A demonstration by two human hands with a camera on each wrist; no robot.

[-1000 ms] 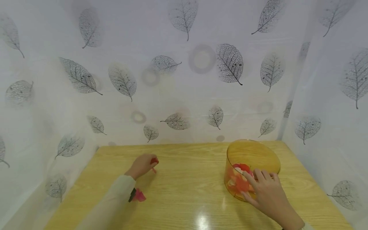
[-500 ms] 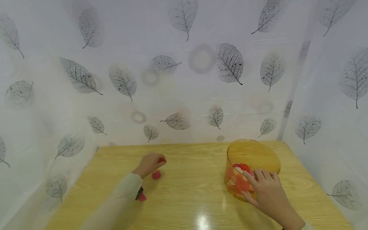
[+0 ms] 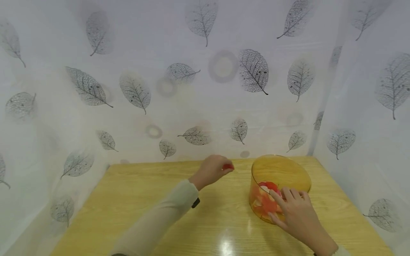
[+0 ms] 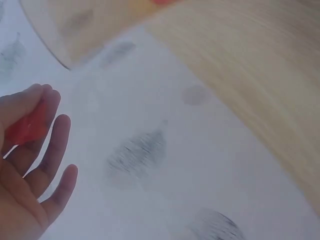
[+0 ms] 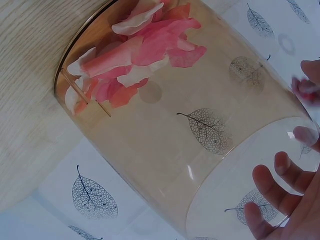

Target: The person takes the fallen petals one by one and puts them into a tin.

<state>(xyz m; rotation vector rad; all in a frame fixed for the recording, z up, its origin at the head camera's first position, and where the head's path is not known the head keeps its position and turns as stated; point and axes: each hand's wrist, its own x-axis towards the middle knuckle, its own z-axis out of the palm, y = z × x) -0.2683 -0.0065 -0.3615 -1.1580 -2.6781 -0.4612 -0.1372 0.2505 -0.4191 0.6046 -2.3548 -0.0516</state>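
My left hand [image 3: 211, 170] is raised over the back of the table, pinching a red petal [image 3: 227, 166] between thumb and fingers. In the left wrist view the same red petal [image 4: 29, 125] shows under the thumb. To its right stands a clear amber container [image 3: 282, 170] with a wide mouth. Pink, red and cream petals [image 5: 145, 50] lie heaped at its bottom, with thin stem-like pieces among them. My right hand [image 3: 299, 213] holds the container's near side, fingers spread and bent over the rim.
The wood-grain table [image 3: 137, 192] has white sheets [image 3: 205, 103] printed with leaves at its back and sides. A dark piece [image 3: 196, 202] sits at the left wrist. My left sleeve [image 3: 160, 217] covers part of the table.
My left hand has moved right and back toward the container with the red petal. Pink petals seen earlier on the table near that arm are now out of sight. The right hand stays put.
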